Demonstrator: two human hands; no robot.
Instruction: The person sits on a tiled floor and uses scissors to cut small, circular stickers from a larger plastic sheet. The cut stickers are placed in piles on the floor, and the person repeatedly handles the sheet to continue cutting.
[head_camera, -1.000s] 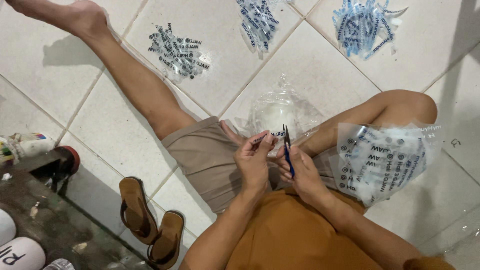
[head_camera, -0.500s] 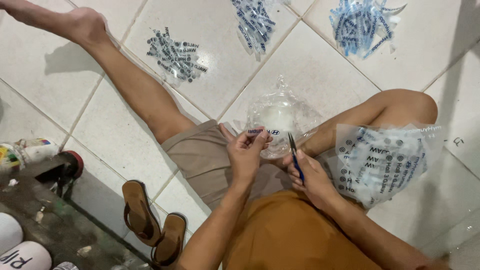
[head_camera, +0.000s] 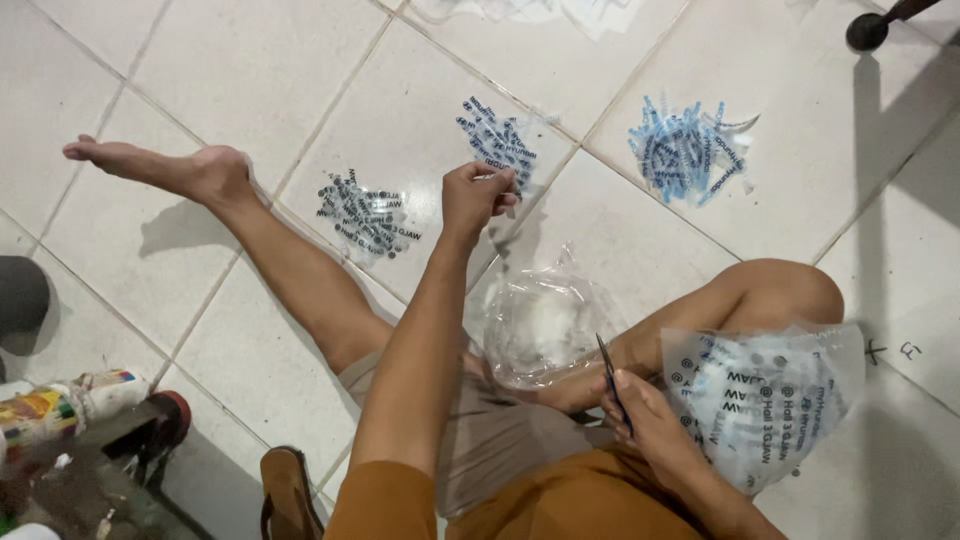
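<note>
Three label piles (head_camera: 497, 145) on tiles; left hand (head_camera: 474, 195) at one.

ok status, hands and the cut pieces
Left hand out over the middle pile, pinching a small piece. Right hand at the lap, gripping scissors. Clear bag between the legs, nothing blocking.

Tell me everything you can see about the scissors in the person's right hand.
The scissors are small, with thin dark blades that look like metal and come to a fine point. They appear closed and tilt up and to the left. The right hand grips them low, hiding the handles. They sit above the person's lap, just right of a crumpled clear plastic bag.
</note>
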